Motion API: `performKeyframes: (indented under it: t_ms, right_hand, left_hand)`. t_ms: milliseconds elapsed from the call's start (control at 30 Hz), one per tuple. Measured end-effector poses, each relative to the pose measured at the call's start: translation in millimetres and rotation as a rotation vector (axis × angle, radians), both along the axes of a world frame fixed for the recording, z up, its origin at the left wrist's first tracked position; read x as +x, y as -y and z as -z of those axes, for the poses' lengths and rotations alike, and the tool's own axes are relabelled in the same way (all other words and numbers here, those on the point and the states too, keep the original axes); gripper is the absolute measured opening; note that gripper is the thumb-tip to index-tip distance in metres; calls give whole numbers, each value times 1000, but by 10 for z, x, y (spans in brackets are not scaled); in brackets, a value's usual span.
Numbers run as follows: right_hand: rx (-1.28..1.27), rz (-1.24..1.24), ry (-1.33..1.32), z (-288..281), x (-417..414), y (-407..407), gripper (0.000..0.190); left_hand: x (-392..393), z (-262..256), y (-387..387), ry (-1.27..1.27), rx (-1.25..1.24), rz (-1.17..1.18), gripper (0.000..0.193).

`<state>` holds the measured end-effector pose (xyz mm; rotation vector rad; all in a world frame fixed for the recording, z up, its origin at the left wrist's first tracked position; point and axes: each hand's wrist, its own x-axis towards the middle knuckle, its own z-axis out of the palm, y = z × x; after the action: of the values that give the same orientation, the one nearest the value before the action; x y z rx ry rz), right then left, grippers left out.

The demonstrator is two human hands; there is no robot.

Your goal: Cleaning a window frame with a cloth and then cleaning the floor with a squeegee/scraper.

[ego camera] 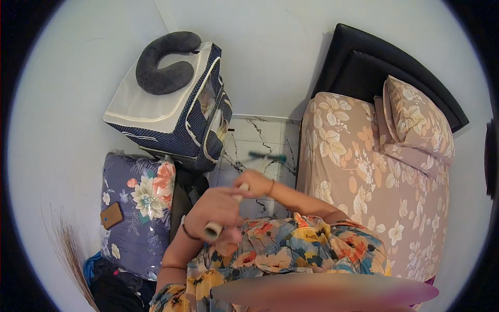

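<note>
My left hand (pixel 218 210) grips a pale hollow pole (pixel 213 230) close to its open upper end, with the index finger stretched along it. Farther down the same pole, my right hand (pixel 252 183) is closed around it. The pole slants away from me towards the white marble-patterned floor tiles (pixel 257 130). At its far end a dark teal head (pixel 269 156), blurred, appears at the floor; whether it is a broom or a mop I cannot tell.
Left stands a navy dotted fabric wardrobe (pixel 167 136) topped by a grey neck pillow (pixel 150 72). Below are a plastic-wrapped floral pillow (pixel 136 241) with a brown wallet-like item (pixel 112 215), dark clothes (pixel 113 288) and a stick broom (pixel 72 249). A bed (pixel 362 202) borders the right side.
</note>
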<state>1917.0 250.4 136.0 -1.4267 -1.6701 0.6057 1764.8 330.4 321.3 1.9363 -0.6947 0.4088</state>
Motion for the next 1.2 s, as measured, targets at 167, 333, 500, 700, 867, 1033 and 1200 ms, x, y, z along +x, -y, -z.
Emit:
performKeyframes:
  t_ms: [167, 333, 500, 700, 867, 1033, 1200]
  right_hand:
    - [-19, 161, 41, 654, 653, -239, 20]
    - [17, 188, 22, 1168, 613, -167, 20]
    - [-81, 204, -39, 569, -16, -67, 19]
    - [-84, -21, -119, 252, -543, 63, 20]
    - [-165, -124, 41, 42, -403, 73, 19]
    - [-109, 39, 78, 328, 355, -78, 19]
    - [24, 291, 113, 604, 632, -103, 27]
  left_hand:
    - [251, 898, 31, -136, 44, -297, 21]
    - [258, 1250, 83, -295, 185, -261, 17]
    - [79, 484, -75, -196, 128, -178, 31]
    - [-36, 15, 30, -37, -250, -83, 40]
    - [-77, -38, 64, -10, -178, -8, 40]
    - [163, 508, 52, -36, 40, -199, 28]
    - [451, 1303, 106, -126, -56, -395, 17]
